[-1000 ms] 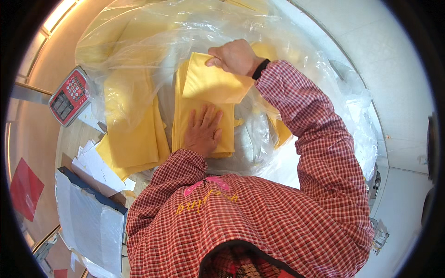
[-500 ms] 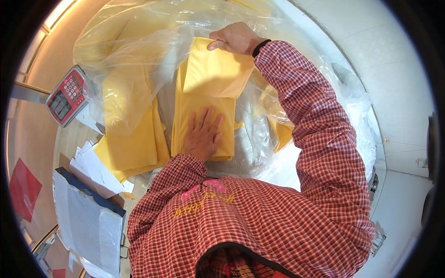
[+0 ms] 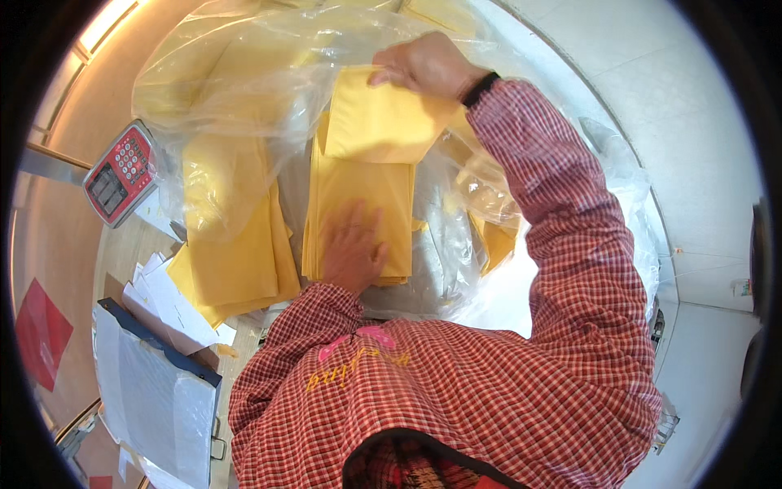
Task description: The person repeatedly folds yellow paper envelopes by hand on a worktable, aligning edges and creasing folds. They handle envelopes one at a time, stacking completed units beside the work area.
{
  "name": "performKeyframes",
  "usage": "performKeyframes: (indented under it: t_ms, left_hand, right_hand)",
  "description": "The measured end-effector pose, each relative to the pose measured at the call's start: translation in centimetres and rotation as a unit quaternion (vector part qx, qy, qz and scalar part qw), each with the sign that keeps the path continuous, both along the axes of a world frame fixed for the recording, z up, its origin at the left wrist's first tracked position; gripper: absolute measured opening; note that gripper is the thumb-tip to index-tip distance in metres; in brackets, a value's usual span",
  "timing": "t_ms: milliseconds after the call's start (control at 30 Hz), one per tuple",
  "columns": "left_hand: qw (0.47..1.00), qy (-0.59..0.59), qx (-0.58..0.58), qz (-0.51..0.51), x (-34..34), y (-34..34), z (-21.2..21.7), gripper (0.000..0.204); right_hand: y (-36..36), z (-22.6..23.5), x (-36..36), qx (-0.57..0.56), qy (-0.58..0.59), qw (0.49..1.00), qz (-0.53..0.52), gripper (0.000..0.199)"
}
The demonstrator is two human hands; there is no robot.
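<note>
My left hand (image 3: 353, 248) lies flat, fingers spread, on the near end of a stack of yellow padded envelopes (image 3: 358, 191). My right hand (image 3: 425, 65) reaches far forward and grips the far edge of one yellow envelope (image 3: 383, 122), which is lifted off the stack's far end. A big clear plastic bag (image 3: 244, 73) surrounds the envelopes and drapes over them. A second pile of yellow envelopes (image 3: 232, 253) lies to the left, partly under the plastic.
A red and grey scale with a keypad (image 3: 118, 173) stands at the left. White papers (image 3: 167, 297) and a dark-edged box lined with white plastic (image 3: 155, 391) sit at the lower left. More yellow envelopes (image 3: 493, 236) show through the plastic at the right.
My right hand has moved farther away and upward, lifting the top envelope off the stack. My left hand has stayed pressed on the stack.
</note>
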State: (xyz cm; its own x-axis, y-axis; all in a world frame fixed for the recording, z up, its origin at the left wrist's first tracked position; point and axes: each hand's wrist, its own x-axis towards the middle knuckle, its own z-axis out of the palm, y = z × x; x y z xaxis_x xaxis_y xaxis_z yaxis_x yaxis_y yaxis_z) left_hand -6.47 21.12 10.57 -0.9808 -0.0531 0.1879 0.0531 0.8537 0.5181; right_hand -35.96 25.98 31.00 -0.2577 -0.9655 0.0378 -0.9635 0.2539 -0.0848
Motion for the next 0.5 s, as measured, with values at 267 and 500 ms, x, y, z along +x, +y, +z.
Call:
performKeyframes:
  t_ms: [267,500]
  left_hand:
    - [0.938,-0.103,0.248,0.219,0.9,-3.4,-2.2,0.093]
    - [0.944,-0.01,0.238,0.227,5.3,-0.2,-1.3,0.078]
  right_hand:
    - [5.4,-3.7,14.4,-0.055,0.164,0.965,0.197,0.011]
    - [11.2,-5.3,20.0,-0.078,0.062,0.991,0.089,0.01]
